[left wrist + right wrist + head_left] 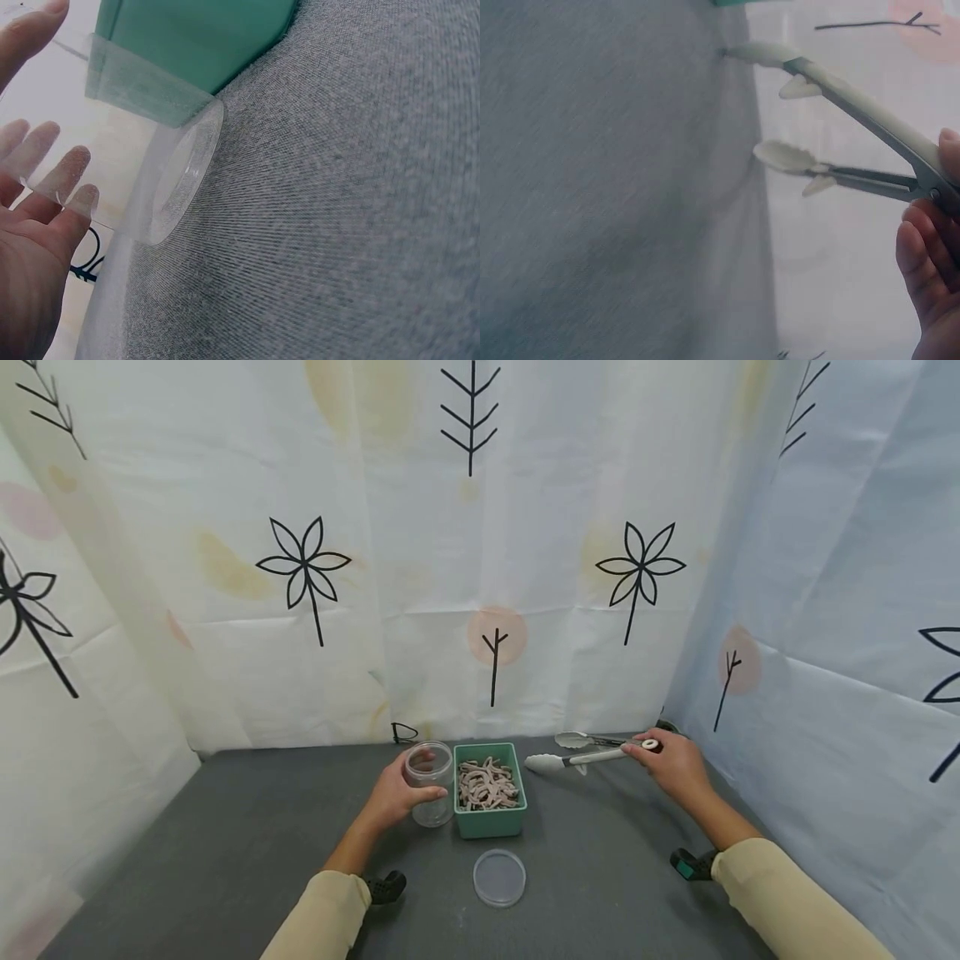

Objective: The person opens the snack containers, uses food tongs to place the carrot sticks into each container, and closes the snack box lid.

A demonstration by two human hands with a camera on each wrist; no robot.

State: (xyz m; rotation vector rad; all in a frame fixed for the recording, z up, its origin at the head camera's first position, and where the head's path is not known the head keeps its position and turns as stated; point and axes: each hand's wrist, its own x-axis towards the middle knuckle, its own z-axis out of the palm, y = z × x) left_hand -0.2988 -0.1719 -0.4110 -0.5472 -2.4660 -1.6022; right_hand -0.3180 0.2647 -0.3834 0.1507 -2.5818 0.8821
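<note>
A clear plastic jar (432,810) without its lid stands at the left side of a green container (491,823). My left hand (393,791) grips the jar near its top, thumb in front and fingers behind; the left wrist view shows the fingers through the jar's wall (142,142). Inside the green container lies a heap of greyish-pink, worm-like strips (487,783). At the right, my right hand (675,767) holds white-tipped tongs (600,756) by the hinge end. The tongs' arms are spread, with nothing between the tips, as the right wrist view also shows.
A round translucent lid (499,878) lies on the dark grey tabletop (247,835), in front of the green container. Patterned white curtains (420,668) hang behind the table and along both sides.
</note>
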